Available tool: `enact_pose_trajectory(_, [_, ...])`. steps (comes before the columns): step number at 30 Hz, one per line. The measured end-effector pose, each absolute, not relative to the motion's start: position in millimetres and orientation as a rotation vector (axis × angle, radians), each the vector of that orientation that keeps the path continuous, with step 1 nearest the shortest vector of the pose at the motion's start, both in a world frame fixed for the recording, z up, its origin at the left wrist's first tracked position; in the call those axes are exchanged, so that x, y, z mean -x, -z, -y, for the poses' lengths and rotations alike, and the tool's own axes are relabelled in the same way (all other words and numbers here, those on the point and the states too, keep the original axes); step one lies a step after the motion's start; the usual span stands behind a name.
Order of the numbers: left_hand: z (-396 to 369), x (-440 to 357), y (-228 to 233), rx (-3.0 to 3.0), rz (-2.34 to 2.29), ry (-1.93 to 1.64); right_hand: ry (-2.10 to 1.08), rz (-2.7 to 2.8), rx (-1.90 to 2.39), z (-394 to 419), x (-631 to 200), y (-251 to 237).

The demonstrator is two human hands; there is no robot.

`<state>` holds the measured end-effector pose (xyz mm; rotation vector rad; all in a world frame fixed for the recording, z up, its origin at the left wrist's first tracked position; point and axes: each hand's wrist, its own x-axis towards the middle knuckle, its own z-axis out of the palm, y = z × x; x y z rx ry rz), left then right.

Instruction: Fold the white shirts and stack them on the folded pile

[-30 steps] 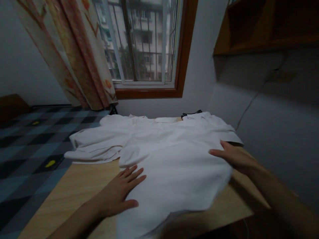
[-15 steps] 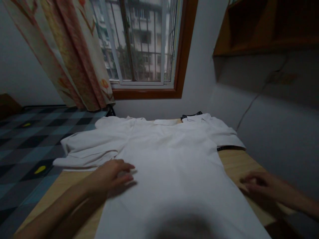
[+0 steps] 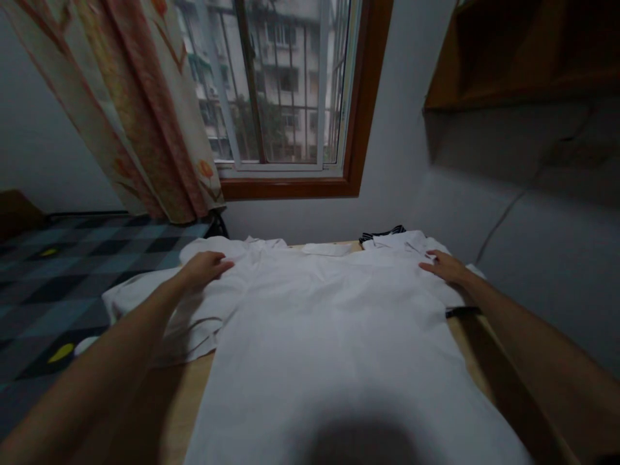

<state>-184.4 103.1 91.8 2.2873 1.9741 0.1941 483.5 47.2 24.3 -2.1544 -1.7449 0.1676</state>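
Note:
A white shirt (image 3: pixel 334 336) lies spread over a wooden table, its body running toward me and its sleeves out to both sides. My left hand (image 3: pixel 206 266) rests at the shoulder on the left, fingers stretched over the cloth. On the opposite shoulder is my right hand (image 3: pixel 443 266), with thumb and forefinger apart on the fabric. Neither hand shows a clear grip. The left sleeve (image 3: pixel 138 287) is creased and partly hidden under my left forearm. A dark blurred shape covers part of the shirt at the bottom.
Pale wood of the table (image 3: pixel 191 394) shows beside the shirt. A checked bed (image 3: pixel 39 290) stands at left. Black striped cloth (image 3: pixel 382 234) lies at the table's far edge. Behind are a window (image 3: pixel 285 97) and a curtain (image 3: pixel 155 129); a wooden shelf (image 3: pixel 513 84) hangs on the right wall.
Both hands have moved forward, away from me, from the shirt's middle and the table's right side to the two shoulders. The left sleeve has shifted and sits lower.

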Motion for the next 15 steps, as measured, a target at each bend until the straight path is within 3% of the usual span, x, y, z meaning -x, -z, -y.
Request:
enact_pose_trajectory(5, [-111, 190, -99, -2.359, -2.012, -0.551, -0.241, 1.855, 2.061, -56, -495, -52])
enact_pose_trajectory(12, [-126, 183, -115, -2.309, -2.423, -0.748, 0.481, 1.622, 1.932, -72, -478, -90])
enact_pose_trajectory(15, [-124, 176, -105, -2.335, -2.475, -0.476, 0.581, 1.665, 2.119, -77, -466, -68])
